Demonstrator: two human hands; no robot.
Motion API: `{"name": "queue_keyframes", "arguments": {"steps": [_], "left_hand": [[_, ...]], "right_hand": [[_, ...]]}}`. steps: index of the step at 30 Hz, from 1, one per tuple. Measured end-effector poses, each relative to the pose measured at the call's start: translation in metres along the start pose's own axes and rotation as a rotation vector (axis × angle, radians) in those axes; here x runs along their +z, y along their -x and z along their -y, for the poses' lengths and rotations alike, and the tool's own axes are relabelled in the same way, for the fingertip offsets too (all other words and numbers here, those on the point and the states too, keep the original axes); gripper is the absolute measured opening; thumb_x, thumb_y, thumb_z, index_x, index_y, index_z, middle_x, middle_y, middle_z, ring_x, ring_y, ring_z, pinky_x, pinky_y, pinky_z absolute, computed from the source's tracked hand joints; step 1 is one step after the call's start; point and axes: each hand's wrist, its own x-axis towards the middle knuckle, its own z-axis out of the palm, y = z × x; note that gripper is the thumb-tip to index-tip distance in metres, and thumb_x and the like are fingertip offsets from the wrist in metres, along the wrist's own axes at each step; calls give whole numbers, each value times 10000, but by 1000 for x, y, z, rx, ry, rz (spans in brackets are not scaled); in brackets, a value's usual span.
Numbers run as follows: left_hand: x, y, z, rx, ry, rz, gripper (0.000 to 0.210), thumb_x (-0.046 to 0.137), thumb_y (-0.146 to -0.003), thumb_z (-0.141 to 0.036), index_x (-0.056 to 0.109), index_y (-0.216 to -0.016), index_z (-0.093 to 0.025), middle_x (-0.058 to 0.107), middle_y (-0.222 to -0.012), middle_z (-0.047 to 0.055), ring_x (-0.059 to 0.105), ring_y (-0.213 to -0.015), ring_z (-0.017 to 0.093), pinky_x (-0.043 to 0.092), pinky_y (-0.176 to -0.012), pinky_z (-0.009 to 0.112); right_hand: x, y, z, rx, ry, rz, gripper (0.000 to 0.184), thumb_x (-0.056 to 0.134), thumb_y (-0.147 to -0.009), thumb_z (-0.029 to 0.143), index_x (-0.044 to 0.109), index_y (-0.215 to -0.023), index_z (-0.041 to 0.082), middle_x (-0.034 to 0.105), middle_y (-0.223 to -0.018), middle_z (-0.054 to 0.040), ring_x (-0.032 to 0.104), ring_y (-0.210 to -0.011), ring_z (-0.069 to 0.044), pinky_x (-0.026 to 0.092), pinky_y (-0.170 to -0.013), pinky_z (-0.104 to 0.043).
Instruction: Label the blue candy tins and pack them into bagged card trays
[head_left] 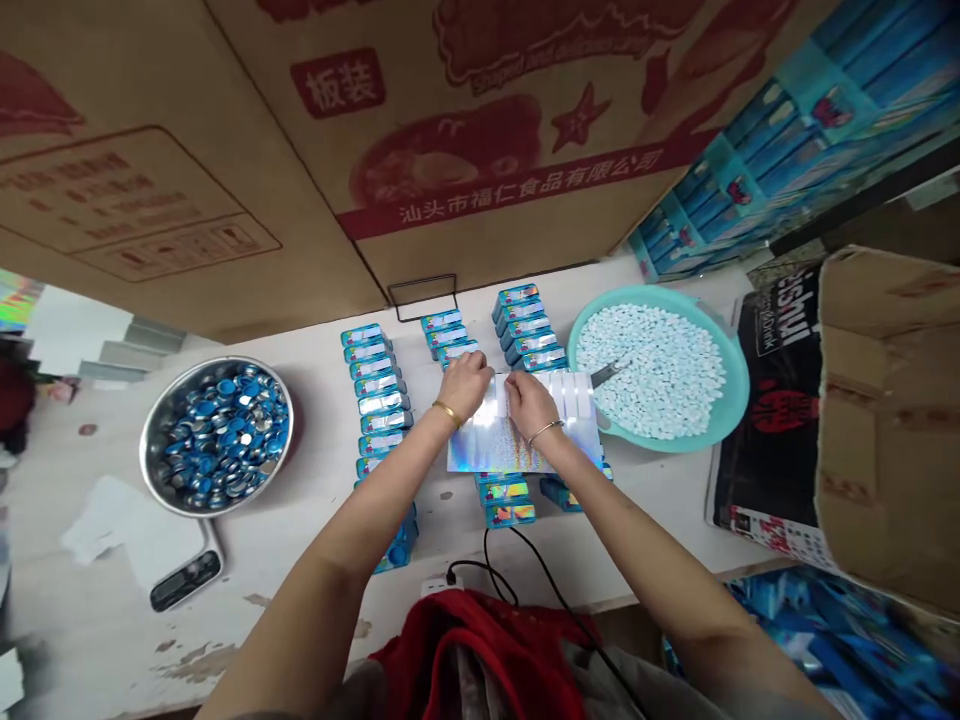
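Observation:
My left hand [466, 384] is closed at the upper left edge of a shiny holographic sticker sheet [480, 445]. Its fingertips point down and hide what they pinch, if anything. Over the middle of the same sheet, my right hand [531, 408] has its fingers drawn together near the top edge; what is between them is too small to make out. Pale strips show on the sheet beside the right hand. The sheet lies over several small blue tins. More blue tins [381, 384] stand in a column to the left, and others [525, 325] stand behind my hands.
A steel bowl [154, 440] of blue caps stands left, near a white scale [184, 570]. A turquoise basin [739, 385] of pale tablets with a scoop is at right. Large cartons [480, 240] rise behind; an open cardboard box [855, 430] is far right. Black cables [551, 575] cross the front edge.

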Motion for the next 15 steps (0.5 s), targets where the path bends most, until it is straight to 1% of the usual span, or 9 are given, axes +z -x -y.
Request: {"name": "queue_keyframes", "arguments": {"steps": [2,5,7,10,12,13,15], "left_hand": [[9,0,1,4,14,-20,224,439,-914,-172,662,-928,-193,589,-1071,105,483,-994,256,364,-798,372],[16,4,1,-5,80,-77,204,449,-915,-174,642,-970,-212,596,-1069,99,492,-980,251,366,-801,364],[19,7,-1,1,111,-78,206,444,-918,-177,631,-997,-210,595,-1101,113,503,-995,262,372,-817,382],[19,16,-9,14,131,-94,188,441,-918,-171,622,-955,-208,582,-1190,122,511,-1050,271,373,-862,414],[13,33,-20,15,178,-151,152,462,-912,-173,609,-910,-211,583,-1215,110,513,-1082,262,367,-889,415],[8,44,-26,8,229,-189,125,481,-907,-186,602,-893,-212,596,-1194,102,521,-1079,255,366,-892,409],[-6,74,-40,-50,390,-276,66,528,-893,-229,586,-865,-214,638,-1071,78,555,-1015,232,372,-884,390]], "right_hand": [[9,1,-6,3,19,-5,227,347,-906,219,563,-848,183,612,-843,-108,549,-823,-240,389,-746,-332],[15,5,-8,6,20,-22,220,349,-919,224,555,-854,184,605,-852,-109,536,-825,-238,379,-745,-331],[16,6,-9,6,3,-33,216,347,-922,224,549,-857,187,603,-858,-108,527,-828,-238,376,-742,-331],[18,4,-11,10,-23,-45,206,348,-918,223,543,-857,193,600,-849,-102,519,-823,-238,378,-741,-334],[19,0,-13,29,-37,-38,205,351,-912,228,546,-859,191,599,-840,-102,519,-811,-239,385,-741,-340],[18,-1,-14,41,-46,-29,205,353,-907,229,549,-862,188,599,-837,-104,521,-807,-240,391,-743,-346],[13,0,-13,51,-90,-27,207,358,-898,234,558,-885,182,607,-856,-114,530,-824,-247,406,-765,-363]]}}
